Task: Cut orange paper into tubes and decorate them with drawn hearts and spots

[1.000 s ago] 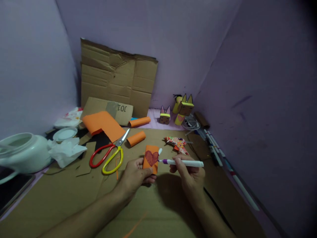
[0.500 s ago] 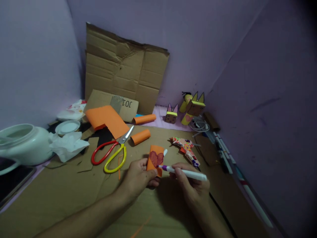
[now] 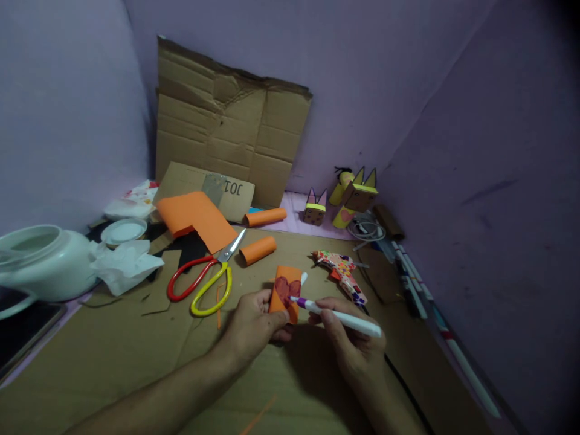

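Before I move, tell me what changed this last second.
The tip of the marker in the right hand moved inward from the right edge of the heart, and the marker slants more. Nothing was taken or let go. The left hand still holds the orange paper; the scissors and glue gun stayed put.

Left hand (image 3: 254,323) half-closed in a pinch, right hand (image 3: 352,341) in a writing grip, bare forearms (image 3: 181,382) angled inward

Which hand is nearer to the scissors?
Left. The left hand, holding the heart-marked orange paper, is just right of the scissors; the right hand, holding the purple-tipped marker, is farther right, beyond that paper.
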`<state>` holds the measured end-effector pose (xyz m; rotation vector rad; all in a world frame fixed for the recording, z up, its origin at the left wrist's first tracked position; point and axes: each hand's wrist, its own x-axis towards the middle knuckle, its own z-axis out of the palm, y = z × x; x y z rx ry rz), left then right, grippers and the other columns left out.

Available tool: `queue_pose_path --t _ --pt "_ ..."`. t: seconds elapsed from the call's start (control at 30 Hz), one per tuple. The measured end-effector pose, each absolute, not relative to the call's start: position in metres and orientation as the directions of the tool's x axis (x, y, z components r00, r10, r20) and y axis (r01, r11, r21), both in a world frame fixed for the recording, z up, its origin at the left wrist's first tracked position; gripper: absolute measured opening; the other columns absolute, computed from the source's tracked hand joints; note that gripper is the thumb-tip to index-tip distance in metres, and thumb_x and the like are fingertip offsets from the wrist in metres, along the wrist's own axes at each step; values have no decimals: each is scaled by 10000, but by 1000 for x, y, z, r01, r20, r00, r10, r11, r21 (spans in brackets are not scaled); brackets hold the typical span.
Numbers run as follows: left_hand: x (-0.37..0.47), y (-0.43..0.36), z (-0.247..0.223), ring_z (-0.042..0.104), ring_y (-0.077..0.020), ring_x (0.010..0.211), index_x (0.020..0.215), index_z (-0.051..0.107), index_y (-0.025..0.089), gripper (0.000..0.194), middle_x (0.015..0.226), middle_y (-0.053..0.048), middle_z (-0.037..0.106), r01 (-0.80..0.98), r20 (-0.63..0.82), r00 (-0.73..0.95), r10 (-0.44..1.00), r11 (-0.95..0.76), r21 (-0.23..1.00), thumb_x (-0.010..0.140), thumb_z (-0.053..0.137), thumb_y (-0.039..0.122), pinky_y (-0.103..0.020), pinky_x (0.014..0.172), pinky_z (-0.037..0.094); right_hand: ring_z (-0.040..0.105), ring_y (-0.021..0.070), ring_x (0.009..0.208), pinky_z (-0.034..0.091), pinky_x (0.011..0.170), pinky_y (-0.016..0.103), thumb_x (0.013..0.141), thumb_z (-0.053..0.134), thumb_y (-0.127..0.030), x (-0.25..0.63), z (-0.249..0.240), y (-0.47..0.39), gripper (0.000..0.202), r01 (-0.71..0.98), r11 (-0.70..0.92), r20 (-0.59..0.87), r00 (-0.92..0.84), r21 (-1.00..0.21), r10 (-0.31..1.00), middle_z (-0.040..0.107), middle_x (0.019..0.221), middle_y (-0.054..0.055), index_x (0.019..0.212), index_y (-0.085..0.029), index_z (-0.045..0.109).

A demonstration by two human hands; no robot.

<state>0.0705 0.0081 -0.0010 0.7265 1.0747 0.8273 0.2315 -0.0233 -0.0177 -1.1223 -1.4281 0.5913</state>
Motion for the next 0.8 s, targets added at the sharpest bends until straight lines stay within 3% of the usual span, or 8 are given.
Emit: queue_pose_path --t 0.1,0.27,0.43,0.6,0.8 --pt "71 8 0 629 -115 582 852 687 107 237 751 -50 711 -225 -441 262 859 498 837 616 707 107 -185 508 518 676 176 607 528 542 251 861 616 -226 231 -16 -22 117 323 436 475 52 -840 878 721 713 40 886 -218 730" --pt "71 8 2 611 -110 543 796 676 97 191 688 -42 691 -194 -464 234 854 509 839 610 716 119 -186 487 513 609 153 490 455 421 227 862 605 -267 232 -16 -24 144 318 375 427 112 -871 897 676 606 22 786 -210 714" --pt "71 9 1 620 -115 548 804 677 101 219 703 -47 705 -216 -467 245 849 518 828 591 726 117 -182 481 512 637 172 555 481 491 251 866 598 -254 233 -16 -24 134 360 401 450 61 -842 891 695 659 31 846 -221 726" --pt "71 9 2 625 -120 555 803 665 93 195 696 -52 704 -190 -468 244 849 515 836 614 701 124 -187 489 520 584 149 486 424 425 225 869 596 -267 234 -16 -24 157 356 383 437 80 -852 896 660 600 20 784 -207 714" --pt "70 10 4 622 -113 567 836 656 83 197 720 -56 708 -175 -474 248 845 521 836 641 676 102 -181 495 518 594 147 521 441 468 228 873 606 -234 235 -21 -25 117 351 407 449 45 -844 892 675 652 17 858 -232 721"
